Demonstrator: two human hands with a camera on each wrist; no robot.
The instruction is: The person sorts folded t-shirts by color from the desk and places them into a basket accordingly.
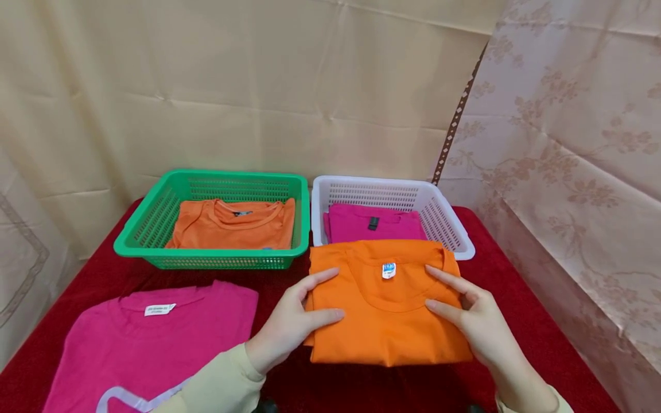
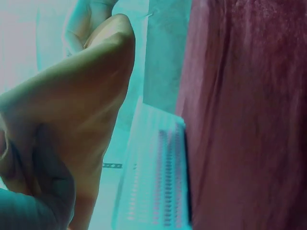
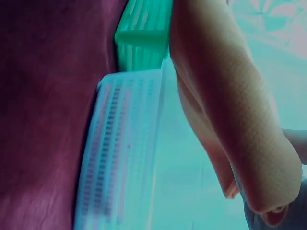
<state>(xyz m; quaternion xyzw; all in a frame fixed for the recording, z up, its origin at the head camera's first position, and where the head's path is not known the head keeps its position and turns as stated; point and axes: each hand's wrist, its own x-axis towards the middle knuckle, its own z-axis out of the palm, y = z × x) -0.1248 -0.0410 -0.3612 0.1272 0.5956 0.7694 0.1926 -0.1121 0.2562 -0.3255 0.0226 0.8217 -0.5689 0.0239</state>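
Observation:
Both hands hold a folded orange T-shirt up off the table, its neckline and white-and-blue label facing up. My left hand grips the left edge, thumb and index finger on top. At the right edge my right hand grips it the same way; the other fingers are hidden underneath. Seen from the left wrist, the shirt hangs higher than the white basket. Beyond it, that basket contains a folded magenta T-shirt, and the held shirt overlaps its front rim in the head view.
A green basket with a folded orange T-shirt stands left of the white one. Nearer, a magenta T-shirt with a white label lies on the red tablecloth. Curtains hang behind and at the sides.

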